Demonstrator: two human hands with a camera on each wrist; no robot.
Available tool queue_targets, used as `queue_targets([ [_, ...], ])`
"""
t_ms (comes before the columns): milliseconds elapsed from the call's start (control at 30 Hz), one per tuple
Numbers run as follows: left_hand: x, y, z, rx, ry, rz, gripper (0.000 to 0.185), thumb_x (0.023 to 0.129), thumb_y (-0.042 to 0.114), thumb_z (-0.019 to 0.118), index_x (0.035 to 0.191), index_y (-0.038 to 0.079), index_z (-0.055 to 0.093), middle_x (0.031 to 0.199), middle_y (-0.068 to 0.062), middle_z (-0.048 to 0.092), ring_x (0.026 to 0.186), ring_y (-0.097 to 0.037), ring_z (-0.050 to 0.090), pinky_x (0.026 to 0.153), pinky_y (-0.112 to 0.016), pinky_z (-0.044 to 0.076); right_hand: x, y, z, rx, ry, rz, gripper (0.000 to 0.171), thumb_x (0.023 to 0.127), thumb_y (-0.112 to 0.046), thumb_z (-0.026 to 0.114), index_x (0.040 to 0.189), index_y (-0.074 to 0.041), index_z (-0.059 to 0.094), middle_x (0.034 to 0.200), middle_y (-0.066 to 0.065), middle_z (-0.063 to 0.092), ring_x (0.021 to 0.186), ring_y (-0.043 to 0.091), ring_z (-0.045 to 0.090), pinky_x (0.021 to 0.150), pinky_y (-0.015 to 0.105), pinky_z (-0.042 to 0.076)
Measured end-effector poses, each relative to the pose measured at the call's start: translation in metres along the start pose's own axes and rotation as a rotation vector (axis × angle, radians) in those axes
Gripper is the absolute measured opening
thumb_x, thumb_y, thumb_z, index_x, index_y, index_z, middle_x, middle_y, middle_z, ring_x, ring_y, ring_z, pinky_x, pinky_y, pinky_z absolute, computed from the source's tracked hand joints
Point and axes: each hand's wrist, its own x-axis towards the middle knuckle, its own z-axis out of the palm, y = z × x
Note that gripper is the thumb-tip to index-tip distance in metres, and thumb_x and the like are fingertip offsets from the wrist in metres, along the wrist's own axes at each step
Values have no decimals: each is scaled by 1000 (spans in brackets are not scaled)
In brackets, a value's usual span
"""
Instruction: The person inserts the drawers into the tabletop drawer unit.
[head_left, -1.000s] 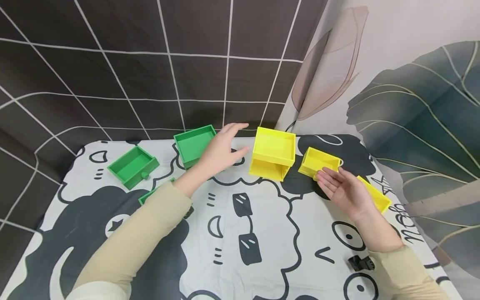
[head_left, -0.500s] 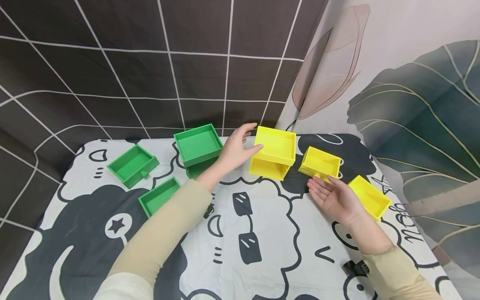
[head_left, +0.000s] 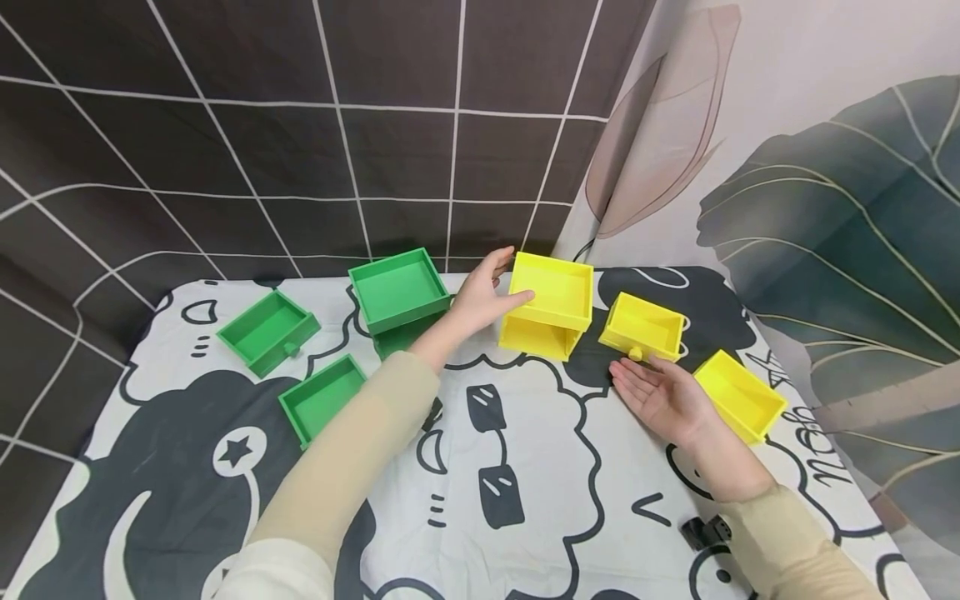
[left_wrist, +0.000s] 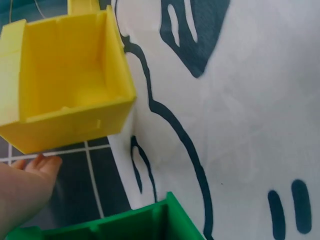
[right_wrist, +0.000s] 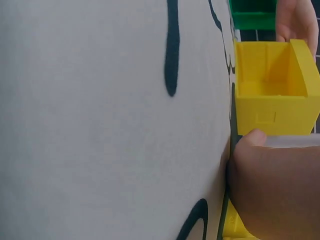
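A left casing (head_left: 397, 287) and right casing (head_left: 557, 287) stand near the far edge of a cloth (head_left: 543, 442). Left lie a rear drawer (head_left: 267, 332) and front drawer (head_left: 321, 398); right, a farther drawer (head_left: 643, 325) and nearer drawer (head_left: 740, 396).

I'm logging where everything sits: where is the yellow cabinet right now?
In the head view, the yellow cabinet stands just right of centre, with the left hand at its left side and a yellow drawer close by on its right.

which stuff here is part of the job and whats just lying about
Likely in the job:
yellow cabinet, beside the left grip
knobbed yellow drawer, near the right grip
other yellow drawer, matching colour

Seemingly lying about:
green cabinet
farther green drawer
nearer green drawer
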Motion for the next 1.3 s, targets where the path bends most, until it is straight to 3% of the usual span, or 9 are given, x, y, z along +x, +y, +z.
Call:
queue_targets([
  [100,4,-4,-1,-46,-35,-29,86,96,16,80,166,8,32,170,-11,40,159,-25,38,132,-37,36,3,-2,1,25,30,5,33,115,-29,44,120,0,59,116,15,76,112,26,75,129,26,38],
  [367,7,-7,-3,-144,-100,-77,90,96,16,79,169,15,26,174,-7,34,162,-25,33,134,-41,33,7,-5,4,70,95,2,32,114,-29,49,135,-6,48,113,17,77,111,27,76,130,26,35],
  [600,6,-9,-3,-153,-111,-75,90,96,19,80,169,15,27,174,-5,35,162,-25,32,134,-45,33,10,-5,4,104,113,-40,16,111,-21,55,118,-7,60,109,17,79,105,28,79,125,26,43],
  [833,8,-12,-1,-124,-84,-69,88,95,21,81,167,14,31,169,-7,40,161,-27,33,133,-47,33,12,-5,4,152,144,-42,14,110,-19,58,113,-7,64,105,18,80,102,28,80,120,26,50],
  [1100,6,-14,2,-97,-21,-45,87,93,21,83,165,12,34,166,-9,43,160,-28,35,132,-44,36,15,-4,8,126,188,-30,21,110,-23,58,103,-5,68,98,15,82,96,24,81,111,25,57],
  [1300,0,-13,5,-57,42,-53,86,93,25,83,163,13,35,164,-9,44,156,-29,39,130,-47,39,16,-4,12,143,237,-40,17,109,-23,61,105,-7,67,96,13,80,93,20,80,107,23,59],
])
